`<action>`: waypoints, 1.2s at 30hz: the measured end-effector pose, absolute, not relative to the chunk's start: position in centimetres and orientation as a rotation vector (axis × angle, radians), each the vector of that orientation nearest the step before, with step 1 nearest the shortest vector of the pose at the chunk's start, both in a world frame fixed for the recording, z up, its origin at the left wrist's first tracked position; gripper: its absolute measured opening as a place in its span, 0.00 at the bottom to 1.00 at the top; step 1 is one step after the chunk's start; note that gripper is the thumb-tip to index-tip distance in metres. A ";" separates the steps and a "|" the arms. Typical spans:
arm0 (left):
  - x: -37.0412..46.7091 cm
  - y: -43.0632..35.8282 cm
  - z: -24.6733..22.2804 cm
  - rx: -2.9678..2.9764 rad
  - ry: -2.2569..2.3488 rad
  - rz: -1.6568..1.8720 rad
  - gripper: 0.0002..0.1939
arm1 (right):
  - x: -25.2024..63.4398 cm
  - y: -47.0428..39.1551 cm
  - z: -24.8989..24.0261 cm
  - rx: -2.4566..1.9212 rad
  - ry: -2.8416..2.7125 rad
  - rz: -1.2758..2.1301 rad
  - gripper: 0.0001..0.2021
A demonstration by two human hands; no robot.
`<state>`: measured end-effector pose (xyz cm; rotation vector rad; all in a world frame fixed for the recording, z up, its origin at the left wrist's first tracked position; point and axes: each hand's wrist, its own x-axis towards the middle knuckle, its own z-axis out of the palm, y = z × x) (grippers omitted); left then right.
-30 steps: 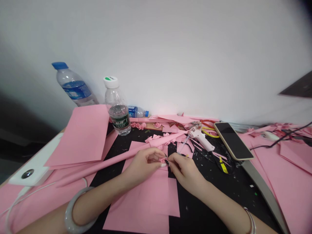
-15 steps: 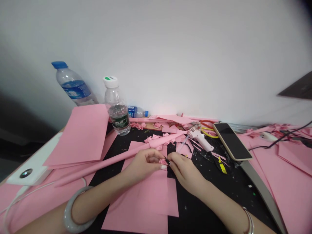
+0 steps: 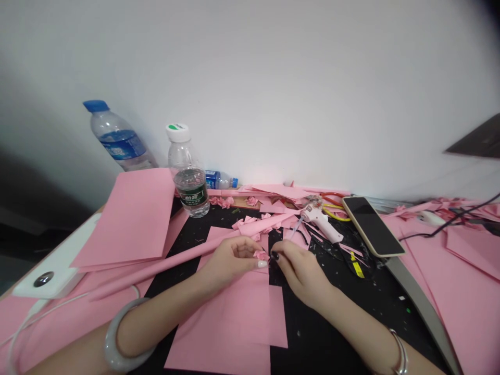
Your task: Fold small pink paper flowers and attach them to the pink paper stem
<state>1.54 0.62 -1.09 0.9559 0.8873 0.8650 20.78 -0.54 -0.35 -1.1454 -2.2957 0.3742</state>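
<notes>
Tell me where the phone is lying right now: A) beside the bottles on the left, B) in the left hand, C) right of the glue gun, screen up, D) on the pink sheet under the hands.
C: the phone lies dark screen up just right of the glue gun, away from both hands.

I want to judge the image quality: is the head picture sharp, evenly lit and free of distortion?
Head view: soft even light, faint shadows; edges bend and darken at the corners; the bottles lean outward; both hands, left hand and right hand, and the small pink paper piece look slightly soft.
</notes>
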 end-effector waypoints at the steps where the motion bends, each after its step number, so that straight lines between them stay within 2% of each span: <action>1: 1.5 0.6 -0.9 0.961 0.908 0.887 0.10 | 21.1 -0.2 -0.3 -1.198 -2.218 0.301 0.09; 7: 1.3 0.7 -0.8 0.943 0.995 0.973 0.12 | 23.9 3.2 -0.4 -1.463 -2.035 -0.206 0.13; 11: 1.2 0.8 -1.1 0.966 1.026 0.988 0.13 | 25.6 4.6 -0.7 -1.915 -1.910 -0.401 0.18; 20: 1.2 0.9 -0.8 1.021 1.069 1.047 0.10 | 27.8 5.7 -1.8 -2.120 -1.763 -0.153 0.23; 24: 1.2 1.0 -0.7 1.015 1.074 1.063 0.10 | 28.0 6.0 -1.6 -2.181 -1.734 0.013 0.22; 28: 1.1 1.1 -0.5 1.017 1.070 1.069 0.12 | 28.1 6.0 -0.9 -2.194 -1.656 0.042 0.21; 33: 1.1 1.1 -0.5 1.011 1.063 1.087 0.12 | 28.0 5.5 0.2 -1.949 -1.555 0.045 0.13; 36: 1.1 1.1 -0.4 0.996 1.061 1.093 0.10 | 27.8 5.3 0.6 -1.746 -1.490 0.286 0.10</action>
